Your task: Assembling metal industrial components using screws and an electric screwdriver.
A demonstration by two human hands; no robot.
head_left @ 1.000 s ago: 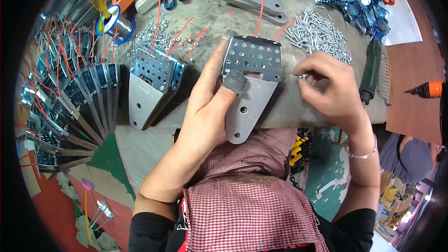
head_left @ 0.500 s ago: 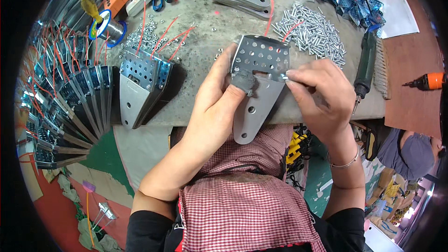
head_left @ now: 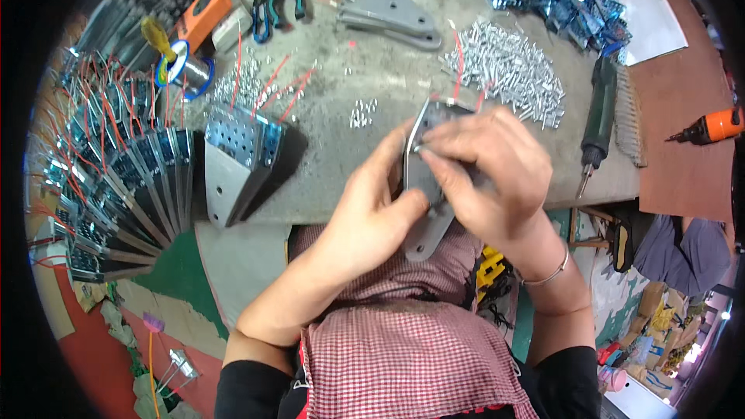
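A grey tapered metal bracket (head_left: 424,244) with a perforated plate at its wide top end stands tilted at the table's front edge, red wires beyond it. My left hand (head_left: 371,206) grips its left side, thumb across the front. My right hand (head_left: 497,167) is closed in a pinch over the bracket and covers much of the perforated plate. Between its thumb and fingertips, at the bracket's left edge, shows the end of a small silvery fastener (head_left: 417,149). Whether the fastener sits in a hole cannot be made out.
A heap of silvery fasteners (head_left: 508,70) lies beyond my right hand, small nuts (head_left: 362,113) beyond my left. Similar brackets (head_left: 233,174) stand at left, others (head_left: 388,15) at the back. A green-handled driver (head_left: 597,124) lies right; solder spool (head_left: 186,70) and pliers (head_left: 287,4) sit back left.
My right hand has moved left across the bracket with the small fastener, from its right edge to its left edge. The bracket has turned and shifted slightly right and nearer; my left hand still holds it.
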